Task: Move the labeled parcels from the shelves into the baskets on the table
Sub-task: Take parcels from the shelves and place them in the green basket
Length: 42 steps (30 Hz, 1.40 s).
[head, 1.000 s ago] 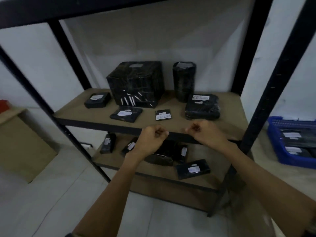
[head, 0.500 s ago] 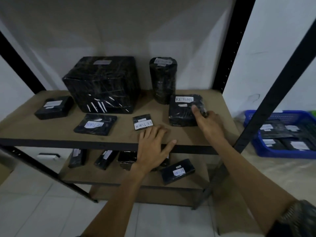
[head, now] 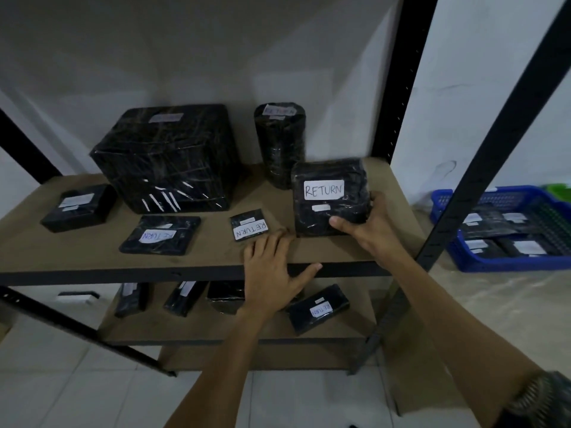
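My right hand grips a black wrapped parcel with a white RETURN label, tilted up off the right end of the upper shelf. Flat on the shelf's front edge rests my left hand, fingers spread, fingertips just below a small flat RETURN parcel. Further left lie another flat RETURN parcel and a small black box. A large black cube parcel and an upright cylinder parcel stand at the back.
The lower shelf holds several black parcels, one labeled RETURN. A blue basket with several parcels sits on the table at right, behind a black rack post. A green basket corner shows behind it.
Both fists opened and moved onto the upper shelf. My right hand took hold of the RETURN parcel and tipped it up. My left hand settled flat on the shelf edge.
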Motion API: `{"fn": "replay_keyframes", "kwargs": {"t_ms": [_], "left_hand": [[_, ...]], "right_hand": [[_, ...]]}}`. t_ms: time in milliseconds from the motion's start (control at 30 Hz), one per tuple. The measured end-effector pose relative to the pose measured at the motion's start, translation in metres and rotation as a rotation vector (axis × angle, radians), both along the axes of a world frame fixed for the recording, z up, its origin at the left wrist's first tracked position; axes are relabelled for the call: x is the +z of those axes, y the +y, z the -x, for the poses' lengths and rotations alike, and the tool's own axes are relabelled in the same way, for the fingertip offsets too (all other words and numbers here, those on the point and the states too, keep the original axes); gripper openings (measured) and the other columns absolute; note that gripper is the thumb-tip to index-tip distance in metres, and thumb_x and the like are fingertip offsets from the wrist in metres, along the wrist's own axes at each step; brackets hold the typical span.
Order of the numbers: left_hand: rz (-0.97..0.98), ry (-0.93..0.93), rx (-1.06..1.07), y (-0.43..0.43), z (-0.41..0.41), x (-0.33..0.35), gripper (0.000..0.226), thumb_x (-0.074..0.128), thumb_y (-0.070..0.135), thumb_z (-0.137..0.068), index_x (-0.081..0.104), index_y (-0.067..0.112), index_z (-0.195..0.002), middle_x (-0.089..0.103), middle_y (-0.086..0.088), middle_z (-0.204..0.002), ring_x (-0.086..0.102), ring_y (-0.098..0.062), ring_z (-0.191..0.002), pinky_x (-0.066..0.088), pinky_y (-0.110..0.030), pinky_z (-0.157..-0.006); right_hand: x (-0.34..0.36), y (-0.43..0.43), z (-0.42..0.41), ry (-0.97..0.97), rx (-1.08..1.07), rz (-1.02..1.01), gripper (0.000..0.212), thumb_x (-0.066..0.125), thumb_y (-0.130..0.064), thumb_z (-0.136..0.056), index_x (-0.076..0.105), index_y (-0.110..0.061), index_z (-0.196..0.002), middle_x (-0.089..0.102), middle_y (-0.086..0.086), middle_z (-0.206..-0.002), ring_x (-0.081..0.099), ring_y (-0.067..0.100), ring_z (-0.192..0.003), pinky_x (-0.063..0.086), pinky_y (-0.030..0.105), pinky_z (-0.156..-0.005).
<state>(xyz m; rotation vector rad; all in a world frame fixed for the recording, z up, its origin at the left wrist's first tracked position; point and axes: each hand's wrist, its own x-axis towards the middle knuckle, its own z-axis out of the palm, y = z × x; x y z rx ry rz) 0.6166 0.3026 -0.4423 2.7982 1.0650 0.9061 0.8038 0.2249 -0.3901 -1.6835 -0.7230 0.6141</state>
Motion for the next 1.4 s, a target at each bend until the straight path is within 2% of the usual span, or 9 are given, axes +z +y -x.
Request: {"fn": "replay_keyframes", "kwargs": {"t_ms": [300,467,600,667,767,967,1133,1267,1400], "left_hand": [[-0.01,0.036,0.002,0.001,0.002,0.001,0.07,0.042,0.076,-0.08,0.059,0.02,-0.118,0.057,0.002,-0.127,0.05,-0.02,-0.114,0.035,-0.038,-0.089],[0.061,0.095,-0.043,0.001,0.008,0.006,0.068,0.045,0.073,-0.08,0.054,0.021,-0.123,0.052,0.0,-0.133,0.044,-0.022,-0.119,0.032,-0.038,-0.093],[0.153,0.141,-0.163,-0.002,0.025,0.009,0.064,0.063,0.048,-0.083,0.045,0.017,-0.136,0.039,-0.005,-0.147,0.033,-0.024,-0.135,0.021,-0.038,-0.11],[0.171,0.12,-0.179,-0.01,0.036,0.012,0.063,0.067,0.041,-0.083,0.045,0.016,-0.137,0.04,-0.008,-0.147,0.033,-0.024,-0.136,0.016,-0.036,-0.113],[0.214,0.1,-0.164,-0.031,0.049,0.017,0.061,0.068,0.038,-0.082,0.048,0.015,-0.134,0.041,-0.008,-0.145,0.033,-0.025,-0.136,0.024,-0.042,-0.114],[0.538,0.087,-0.144,-0.092,0.06,0.015,0.035,0.067,0.032,-0.086,0.065,0.013,-0.115,0.058,-0.004,-0.122,0.055,-0.019,-0.113,0.047,-0.031,-0.092],[0.621,0.047,-0.09,-0.174,0.056,0.01,0.033,0.068,0.026,-0.086,0.064,0.011,-0.116,0.063,-0.002,-0.113,0.061,-0.014,-0.1,0.047,-0.022,-0.083],[0.682,-0.003,-0.102,-0.257,0.039,0.013,0.024,0.067,0.026,-0.087,0.067,0.013,-0.107,0.066,0.005,-0.095,0.061,-0.002,-0.082,0.045,-0.008,-0.07],[0.724,0.042,-0.174,-0.322,0.019,0.012,0.021,0.068,0.03,-0.087,0.069,0.014,-0.1,0.07,0.005,-0.089,0.065,-0.005,-0.08,0.051,-0.021,-0.071]], "right_hand": [[-0.005,-0.008,0.004,-0.113,-0.012,0.041,0.083,0.084,-0.03,-0.064,0.029,-0.018,-0.124,0.053,0.0,-0.124,0.051,0.02,-0.118,0.044,0.04,-0.102],[-0.001,-0.023,0.022,-0.171,-0.072,0.046,0.085,0.084,-0.026,-0.065,0.029,-0.011,-0.128,0.052,0.003,-0.128,0.048,0.014,-0.114,0.042,0.029,-0.095],[0.0,-0.04,0.038,-0.161,-0.098,0.061,0.084,0.086,-0.031,-0.061,0.031,-0.012,-0.122,0.053,0.004,-0.128,0.05,0.021,-0.119,0.044,0.04,-0.101],[0.001,-0.053,0.047,-0.128,-0.103,0.032,0.081,0.086,-0.029,-0.062,0.032,-0.011,-0.121,0.053,0.002,-0.124,0.051,0.018,-0.115,0.045,0.035,-0.097],[0.001,-0.076,0.06,-0.051,-0.108,-0.039,0.075,0.085,-0.022,-0.064,0.033,-0.012,-0.116,0.053,-0.001,-0.116,0.053,0.017,-0.111,0.045,0.03,-0.094],[-0.007,-0.142,0.07,0.044,-0.007,-0.091,0.072,0.083,-0.021,-0.066,0.031,-0.019,-0.116,0.052,-0.002,-0.116,0.054,0.014,-0.109,0.047,0.036,-0.098],[-0.009,-0.229,0.057,0.135,0.014,-0.174,0.072,0.086,-0.019,-0.061,0.035,-0.02,-0.113,0.059,0.001,-0.114,0.06,0.016,-0.106,0.05,0.034,-0.093],[-0.009,-0.313,0.043,0.169,0.001,-0.197,0.068,0.082,-0.007,-0.067,0.034,-0.014,-0.115,0.06,0.001,-0.107,0.061,0.007,-0.093,0.053,0.016,-0.079],[-0.013,-0.383,0.026,0.189,-0.003,-0.151,0.066,0.081,-0.01,-0.068,0.034,-0.014,-0.114,0.06,0.001,-0.106,0.06,0.003,-0.09,0.05,0.01,-0.066]]}}
